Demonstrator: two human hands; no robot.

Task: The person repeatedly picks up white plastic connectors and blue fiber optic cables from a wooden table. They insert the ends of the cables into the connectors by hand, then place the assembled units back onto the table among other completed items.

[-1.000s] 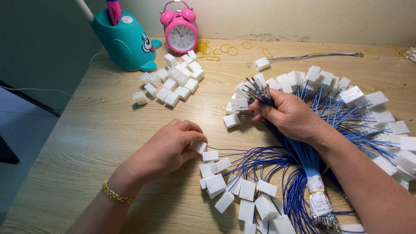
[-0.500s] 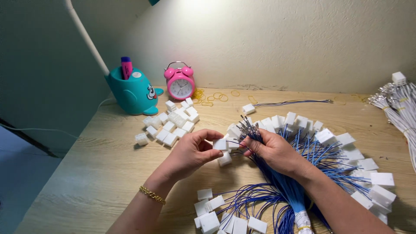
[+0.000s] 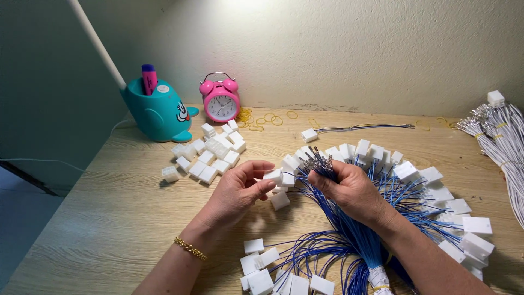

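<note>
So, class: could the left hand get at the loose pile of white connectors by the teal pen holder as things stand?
Probably yes: the left hand sits just right of the connector pile with bare table between, though its fingers already pinch one white connector.

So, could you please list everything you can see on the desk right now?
Blue wire bundle: one, blue, centre-right, gripped by right hand.
Loose connector housings: a pile, white, beside the pen holder.
Pen holder: one, teal, whale-shaped, back left.
Alarm clock: one, pink, by the wall.
Rubber bands: several, yellow, right of the clock.
White wire bundles: several, far right.
Desk: one, light wood.
Left hand: fingers pinch a white connector housing.
Right hand: closed around blue wires.
</note>
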